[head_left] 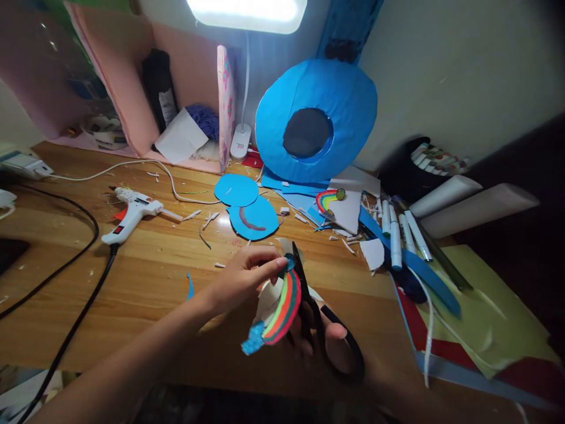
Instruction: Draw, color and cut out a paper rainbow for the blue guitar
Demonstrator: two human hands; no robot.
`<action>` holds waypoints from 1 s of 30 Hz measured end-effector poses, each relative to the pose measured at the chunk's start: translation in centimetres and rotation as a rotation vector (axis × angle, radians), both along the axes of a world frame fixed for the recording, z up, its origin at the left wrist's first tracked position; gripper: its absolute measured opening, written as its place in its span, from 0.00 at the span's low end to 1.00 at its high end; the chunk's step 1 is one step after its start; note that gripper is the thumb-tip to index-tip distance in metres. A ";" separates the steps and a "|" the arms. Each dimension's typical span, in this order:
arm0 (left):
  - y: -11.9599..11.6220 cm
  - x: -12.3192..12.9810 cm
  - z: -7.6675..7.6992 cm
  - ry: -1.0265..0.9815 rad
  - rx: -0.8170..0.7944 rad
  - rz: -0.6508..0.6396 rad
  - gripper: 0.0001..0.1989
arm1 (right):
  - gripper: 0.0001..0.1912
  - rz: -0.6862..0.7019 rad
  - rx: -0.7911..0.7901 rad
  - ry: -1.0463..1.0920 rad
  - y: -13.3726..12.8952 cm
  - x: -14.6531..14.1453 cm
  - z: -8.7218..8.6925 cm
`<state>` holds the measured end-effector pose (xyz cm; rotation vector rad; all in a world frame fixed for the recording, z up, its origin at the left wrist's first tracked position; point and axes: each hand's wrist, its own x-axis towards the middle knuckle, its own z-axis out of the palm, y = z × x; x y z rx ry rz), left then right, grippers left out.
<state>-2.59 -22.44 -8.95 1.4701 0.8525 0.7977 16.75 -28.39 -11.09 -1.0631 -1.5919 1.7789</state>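
My left hand (253, 268) pinches the upper end of a rainbow cutout (289, 306), a striped paper arc with a blue cloud at each end. Its lower cloud hangs free toward me. My right hand (333, 338) has its thumb and fingers around the handles of black scissors (313, 303). The blades point up and away, right along the cutout's outer edge beside the upper cloud. Whether they touch the paper there I cannot tell. White paper shows behind and beneath the cutout, partly hidden by my hands.
A white hot glue gun (136, 209) lies left with its black cord. Blue paper circles (253, 218) lie ahead, and a large blue ring (348, 100) leans at the back. Another rainbow (326, 200), paper scraps and several markers (396, 235) are at right. A lamp (247, 12) shines above.
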 end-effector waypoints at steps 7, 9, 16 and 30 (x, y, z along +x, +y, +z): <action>0.2 -0.1 0.2 -0.045 -0.013 0.050 0.14 | 0.41 0.006 -0.145 0.213 -0.1 0.4 -2.2; 0.3 -0.3 0.4 -0.040 -0.024 0.043 0.14 | 0.40 0.008 -0.175 0.235 -0.1 0.3 -2.1; 1.1 -1.4 0.5 -0.068 -0.127 0.014 0.15 | 0.40 0.023 -0.151 0.162 -0.2 0.5 -1.4; -1.2 1.4 -2.0 -0.004 0.074 0.073 0.11 | 0.36 -0.085 -0.048 0.104 -0.5 0.8 -0.7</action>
